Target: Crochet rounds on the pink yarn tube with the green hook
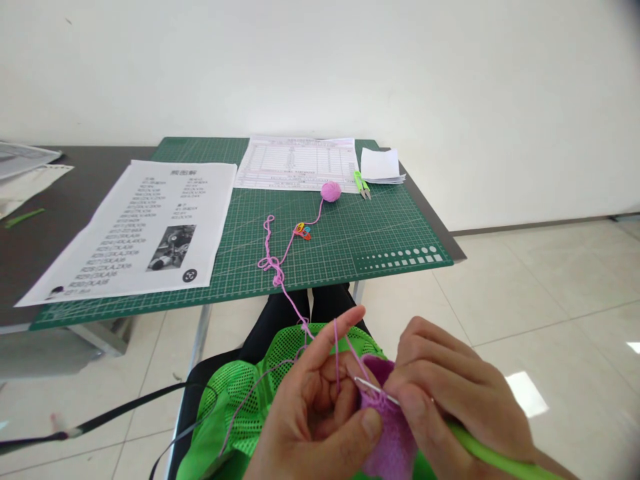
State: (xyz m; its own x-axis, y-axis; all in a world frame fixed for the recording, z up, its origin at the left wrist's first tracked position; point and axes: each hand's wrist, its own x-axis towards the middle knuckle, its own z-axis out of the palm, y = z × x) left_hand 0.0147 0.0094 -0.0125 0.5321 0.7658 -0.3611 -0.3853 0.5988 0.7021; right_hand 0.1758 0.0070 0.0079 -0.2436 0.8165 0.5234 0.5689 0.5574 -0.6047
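My left hand [325, 407] pinches the edge of a pink crochet piece [393, 440] between thumb and fingers. Its index finger is raised, with pink yarn [337, 347] looped over it and running down to the work. My right hand [450, 393] grips a crochet hook [487, 453] with a green handle and a silver shaft. The hook's tip lies at the top edge of the crochet piece, close to the left fingers. Over the lap, the yarn trails up to the table, where a small pink yarn ball [331, 192] sits.
A green cutting mat [240, 233] covers much of the dark table [100, 155]. On it lie a printed pattern sheet [150, 220], a form [300, 160], coloured stitch markers [303, 231], green thread snips [361, 185] and white paper slips [381, 165]. A black strap [125, 403] hangs at lower left.
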